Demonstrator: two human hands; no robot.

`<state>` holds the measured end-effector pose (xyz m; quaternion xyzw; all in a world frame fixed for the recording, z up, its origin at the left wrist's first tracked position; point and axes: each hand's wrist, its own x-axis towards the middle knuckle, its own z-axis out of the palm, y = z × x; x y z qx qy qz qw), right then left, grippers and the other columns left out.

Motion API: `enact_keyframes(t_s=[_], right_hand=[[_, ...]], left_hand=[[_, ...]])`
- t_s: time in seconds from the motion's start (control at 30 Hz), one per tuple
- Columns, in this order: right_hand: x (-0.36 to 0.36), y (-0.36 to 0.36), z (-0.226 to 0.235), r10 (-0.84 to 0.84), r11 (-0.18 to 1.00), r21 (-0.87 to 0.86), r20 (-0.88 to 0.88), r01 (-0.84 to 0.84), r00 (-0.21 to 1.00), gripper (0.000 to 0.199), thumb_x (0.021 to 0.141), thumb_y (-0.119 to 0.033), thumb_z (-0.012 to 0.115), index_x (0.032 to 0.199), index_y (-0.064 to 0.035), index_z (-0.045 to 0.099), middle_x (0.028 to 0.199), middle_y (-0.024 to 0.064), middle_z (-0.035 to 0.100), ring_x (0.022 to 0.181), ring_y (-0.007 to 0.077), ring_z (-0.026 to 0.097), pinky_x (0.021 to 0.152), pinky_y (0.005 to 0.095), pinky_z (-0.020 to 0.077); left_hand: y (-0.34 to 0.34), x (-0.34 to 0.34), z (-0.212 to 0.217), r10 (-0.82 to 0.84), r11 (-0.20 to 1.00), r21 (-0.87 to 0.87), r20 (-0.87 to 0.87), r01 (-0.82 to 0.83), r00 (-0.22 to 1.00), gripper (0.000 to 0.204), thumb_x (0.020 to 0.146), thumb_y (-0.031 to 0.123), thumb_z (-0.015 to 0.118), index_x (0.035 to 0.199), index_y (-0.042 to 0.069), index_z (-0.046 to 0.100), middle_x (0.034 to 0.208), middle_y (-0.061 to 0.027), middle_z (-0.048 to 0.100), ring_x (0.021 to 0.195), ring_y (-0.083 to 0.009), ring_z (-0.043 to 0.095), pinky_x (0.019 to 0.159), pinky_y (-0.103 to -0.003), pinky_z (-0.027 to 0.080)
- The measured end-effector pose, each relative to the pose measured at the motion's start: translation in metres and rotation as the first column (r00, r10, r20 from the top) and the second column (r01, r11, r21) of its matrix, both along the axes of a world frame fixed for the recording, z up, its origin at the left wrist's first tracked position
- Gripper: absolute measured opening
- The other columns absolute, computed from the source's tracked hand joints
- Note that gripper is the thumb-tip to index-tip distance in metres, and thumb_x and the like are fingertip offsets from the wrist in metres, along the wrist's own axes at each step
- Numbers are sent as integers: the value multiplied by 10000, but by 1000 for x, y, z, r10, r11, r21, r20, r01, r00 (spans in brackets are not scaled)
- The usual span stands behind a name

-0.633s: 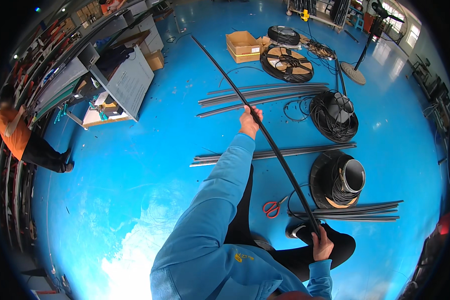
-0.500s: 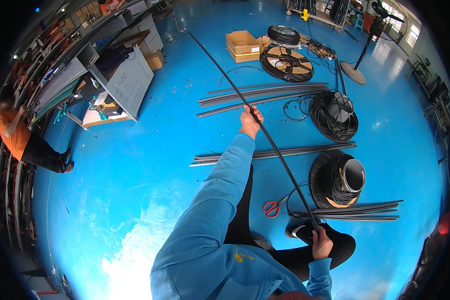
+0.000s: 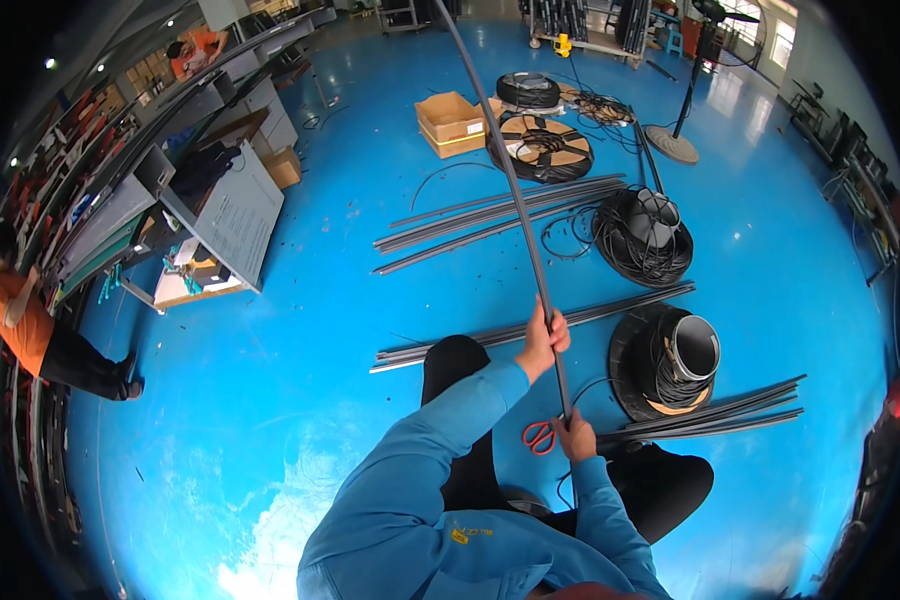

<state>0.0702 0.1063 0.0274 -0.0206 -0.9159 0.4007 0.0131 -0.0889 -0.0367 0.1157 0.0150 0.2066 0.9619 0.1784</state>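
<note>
A long dark grey strip rises away from me, running past the top edge of the picture. My left hand is wrapped round it above my knees. Lower down, close to the strip's near part, my right hand pinches it. Red-handled scissors lie on the floor just left of my right hand, their blades partly hidden by the strip and hand. A thin black cord loops below that hand. To the right stands a spool wound with black cord.
Bundles of similar strips lie on the blue floor: one by my right knee, one ahead, one farther off. More cord reels, a cardboard box and a stand fan stand beyond. A person in orange is at far left.
Both hands have come closer together, the left drawn back toward me and the right moved up and left. The strip now stands steeper and reaches past the top edge. My view has shifted slightly.
</note>
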Motion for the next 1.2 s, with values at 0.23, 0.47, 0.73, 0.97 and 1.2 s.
enact_keyframes(t_s=[0.23, 0.47, 0.73, 0.97, 1.2], right_hand=[[21, 28, -64, -164, 973, 231, 657, 12, 736, 379, 760, -349, 610, 837, 19, 650, 797, 206, 633, 755, 359, 602, 696, 407, 475], [42, 53, -100, -253, 956, 279, 637, 89, 728, 366, 746, -301, 619, 917, 23, 623, 892, 193, 631, 858, 369, 591, 743, 411, 476], [46, 55, -110, -309, 941, 315, 656, 122, 688, 373, 716, -247, 639, 956, 36, 608, 941, 203, 623, 873, 376, 589, 778, 407, 477], [48, 52, -96, -279, 952, 282, 654, 116, 703, 369, 712, -240, 633, 949, 42, 612, 931, 211, 624, 871, 375, 590, 774, 402, 477], [45, 53, -103, -244, 964, 237, 621, 118, 745, 444, 687, -292, 676, 927, 77, 614, 876, 229, 625, 813, 382, 593, 733, 401, 481]], left_hand=[[24, 12, 10, 19, 929, -369, -34, -30, 999, 599, 823, 695, 294, 702, 131, 456, 559, -22, 439, 510, -163, 438, 554, -284, 387], [28, 23, -11, -67, 904, -421, 35, 76, 997, 613, 804, 719, 289, 760, 126, 439, 625, -29, 448, 570, -177, 457, 625, -313, 400], [27, 24, -17, -179, 936, -309, -6, 169, 984, 626, 793, 734, 286, 687, 130, 411, 556, -14, 384, 527, -175, 416, 601, -321, 375], [25, 25, -13, -177, 952, -256, -4, 170, 984, 633, 785, 744, 286, 626, 138, 383, 510, -3, 350, 481, -161, 384, 555, -299, 348], [21, 16, -9, -171, 961, -219, 8, 169, 985, 651, 759, 770, 291, 606, 144, 381, 499, -1, 337, 459, -164, 372, 526, -309, 332]])
